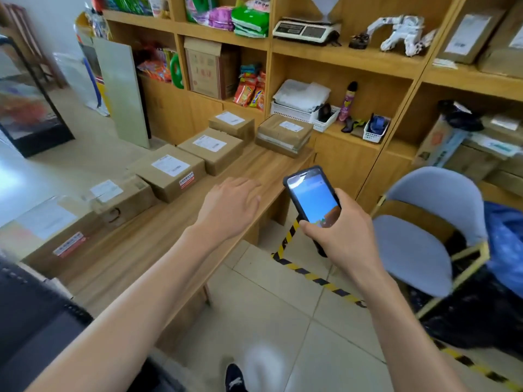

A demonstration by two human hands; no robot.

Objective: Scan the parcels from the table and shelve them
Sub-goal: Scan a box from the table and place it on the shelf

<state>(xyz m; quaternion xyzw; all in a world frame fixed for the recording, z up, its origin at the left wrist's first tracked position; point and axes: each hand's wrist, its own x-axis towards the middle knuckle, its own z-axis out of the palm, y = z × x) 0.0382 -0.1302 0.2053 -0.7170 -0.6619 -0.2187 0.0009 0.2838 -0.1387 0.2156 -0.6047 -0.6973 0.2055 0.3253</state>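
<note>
Several brown cardboard parcels with white labels lie in a row along the far side of the wooden table (147, 244), among them one parcel (167, 172) near the middle and a taped parcel (284, 134) at the far end. My left hand (229, 206) hovers palm down over the table with relaxed fingers, holding nothing, just right of the middle parcel. My right hand (342, 230) grips a black handheld scanner (312, 198) with its blue screen lit, held beyond the table's end. The wooden shelves (353, 56) rise behind the table.
A grey-blue chair (424, 241) stands at the right on the tiled floor, beside black and blue bags (503, 241). Yellow-black tape (314, 277) marks the floor. More parcels sit on the right shelves. A scale (305, 29), baskets and packaged goods fill other shelves.
</note>
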